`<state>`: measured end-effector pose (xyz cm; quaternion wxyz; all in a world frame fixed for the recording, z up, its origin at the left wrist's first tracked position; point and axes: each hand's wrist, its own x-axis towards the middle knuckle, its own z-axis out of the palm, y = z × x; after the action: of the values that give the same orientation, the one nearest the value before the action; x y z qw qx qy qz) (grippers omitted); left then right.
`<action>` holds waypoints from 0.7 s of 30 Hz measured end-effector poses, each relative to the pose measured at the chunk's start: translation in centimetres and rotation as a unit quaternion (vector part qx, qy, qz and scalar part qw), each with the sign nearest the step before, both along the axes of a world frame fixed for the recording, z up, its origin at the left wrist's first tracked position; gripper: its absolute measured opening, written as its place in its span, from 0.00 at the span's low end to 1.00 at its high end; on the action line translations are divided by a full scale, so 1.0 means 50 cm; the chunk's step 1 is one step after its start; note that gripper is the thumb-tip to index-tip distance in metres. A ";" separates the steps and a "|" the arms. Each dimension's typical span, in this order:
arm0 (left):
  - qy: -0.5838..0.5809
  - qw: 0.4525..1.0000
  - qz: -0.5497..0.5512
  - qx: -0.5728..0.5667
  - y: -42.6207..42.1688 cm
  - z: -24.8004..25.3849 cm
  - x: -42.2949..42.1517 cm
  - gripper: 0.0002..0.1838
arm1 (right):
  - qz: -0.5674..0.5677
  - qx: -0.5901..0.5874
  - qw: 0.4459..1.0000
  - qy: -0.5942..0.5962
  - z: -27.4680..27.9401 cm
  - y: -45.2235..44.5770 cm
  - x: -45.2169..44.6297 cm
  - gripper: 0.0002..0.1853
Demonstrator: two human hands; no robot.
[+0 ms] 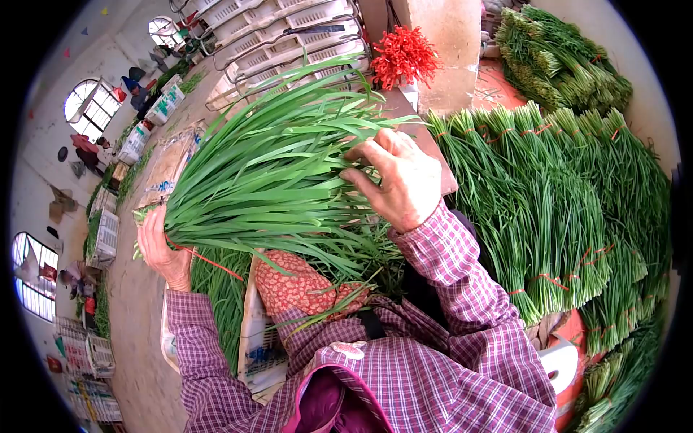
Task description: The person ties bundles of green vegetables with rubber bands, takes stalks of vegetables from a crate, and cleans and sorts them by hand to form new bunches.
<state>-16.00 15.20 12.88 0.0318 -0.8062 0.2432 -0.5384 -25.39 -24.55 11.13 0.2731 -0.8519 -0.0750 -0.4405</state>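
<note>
Where your field of view widens to the right, rows of bound green bundles (520, 209) form the largest mass, lying side by side with thin red ties around them. Far, left of centre, stand stacked white crates (303, 36). Between these two masses, and nearer to you, the loose bunch of long green leaves (274, 173) is held up in front of you, stem ends to the left, tips fanned to the right. Beneath it, near and left, more greens (220, 296) lie beside a crate wall (249, 307). Far, right of centre, note a cluster of red ties (406, 58).

Your left hand (164, 249) is closed around the stem ends; your right hand (404, 177) is at the tips, its thumb and forefinger parted among the leaves. Whether these fingers pinch any leaf cannot be told. Smallest, one red strip (216, 263) trails rightward from your left hand.

Possible faults, by judgement: should your left grip slacken, the stem ends may slide out of line; a sharp pull by your right fingers could bend or tear the thin blades; and the free strip, left dangling, could snag among the leaves or slip away.
</note>
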 end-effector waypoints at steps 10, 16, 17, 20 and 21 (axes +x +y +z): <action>-0.010 1.000 -0.002 0.005 0.001 -0.001 0.002 0.35 | -0.009 -0.030 0.999 -0.027 -0.010 0.019 0.019 0.09; -0.015 1.000 -0.011 -0.002 0.002 -0.007 0.002 0.34 | 0.062 0.165 0.981 -0.080 -0.024 0.032 0.032 0.04; -0.016 1.000 -0.013 -0.003 0.004 -0.009 0.004 0.34 | 0.067 0.198 0.968 -0.139 -0.027 0.025 0.040 0.03; -0.015 1.000 -0.004 -0.002 0.019 -0.015 0.004 0.33 | 0.180 0.450 0.874 -0.037 -0.041 -0.008 0.014 0.05; -0.016 1.000 -0.001 0.000 0.022 -0.016 0.003 0.32 | 0.242 0.418 0.875 -0.030 -0.043 -0.029 0.002 0.07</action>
<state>-15.86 16.32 12.08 0.0352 -0.7970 0.2437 -0.5516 -25.27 -25.98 8.96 0.6997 -0.5999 -0.0954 -0.3760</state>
